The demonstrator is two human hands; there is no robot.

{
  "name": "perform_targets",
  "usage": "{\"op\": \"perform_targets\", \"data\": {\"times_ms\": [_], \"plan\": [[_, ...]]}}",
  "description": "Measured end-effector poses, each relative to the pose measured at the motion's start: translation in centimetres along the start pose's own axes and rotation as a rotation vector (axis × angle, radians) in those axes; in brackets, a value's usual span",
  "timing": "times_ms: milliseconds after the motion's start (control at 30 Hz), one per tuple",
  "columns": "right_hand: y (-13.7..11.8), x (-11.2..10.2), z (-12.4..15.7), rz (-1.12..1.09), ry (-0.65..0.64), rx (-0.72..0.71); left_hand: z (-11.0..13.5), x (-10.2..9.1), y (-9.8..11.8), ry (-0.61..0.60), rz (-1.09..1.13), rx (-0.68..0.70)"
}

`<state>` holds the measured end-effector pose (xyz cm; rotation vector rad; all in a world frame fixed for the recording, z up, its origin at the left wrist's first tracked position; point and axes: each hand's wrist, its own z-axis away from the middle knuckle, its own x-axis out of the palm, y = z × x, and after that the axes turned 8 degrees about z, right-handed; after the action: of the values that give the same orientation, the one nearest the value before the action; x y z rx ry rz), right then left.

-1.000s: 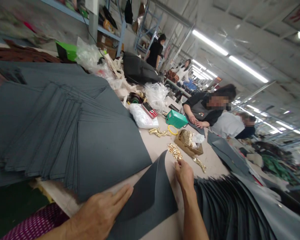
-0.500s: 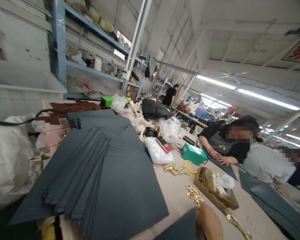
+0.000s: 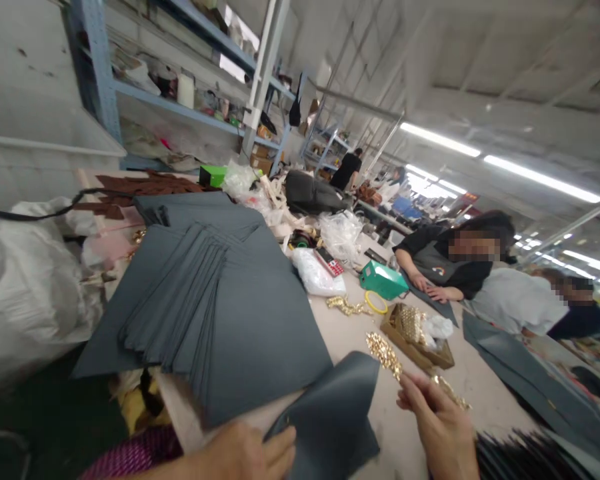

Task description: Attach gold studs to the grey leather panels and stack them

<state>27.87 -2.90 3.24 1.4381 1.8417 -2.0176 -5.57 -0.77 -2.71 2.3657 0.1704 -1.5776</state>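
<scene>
At the near edge of the table, my left hand (image 3: 253, 450) grips the side of a dark grey sheet (image 3: 333, 407), which curls up between my two hands. The sheet looks smooth, like leather or a similar material. My right hand (image 3: 440, 420) is at the near end of a small heap of shiny gold metal pieces (image 3: 384, 353), its thumb and fingers drawn together. Whatever may be between those fingertips is too small to make out. To the left lies a fanned stack of dark grey sheets (image 3: 270, 313).
Beyond the gold heap stand a cardboard box (image 3: 397, 343) of gold parts and a green box (image 3: 384, 280). A yellow ring (image 3: 376, 302) and a white plastic bag (image 3: 317, 273) lie nearby. Across the table, a co-worker (image 3: 435, 257) leans over another sheet.
My left hand has come into view on the sheet. The sheet has risen farther into view and curls. My right hand's fingers now show at the gold heap. The camera view has shifted.
</scene>
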Motion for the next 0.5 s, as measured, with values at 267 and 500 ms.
{"op": "perform_targets", "data": {"times_ms": [267,500], "plan": [[-5.2,8.8,9.0,-0.058,-0.626,-0.070,0.0,-0.7,0.3,-0.106,0.049,0.039],[-6.1,9.7,8.4,0.198,-0.737,-0.101,0.0,-0.8,0.1,-0.110,0.118,0.021]]}}
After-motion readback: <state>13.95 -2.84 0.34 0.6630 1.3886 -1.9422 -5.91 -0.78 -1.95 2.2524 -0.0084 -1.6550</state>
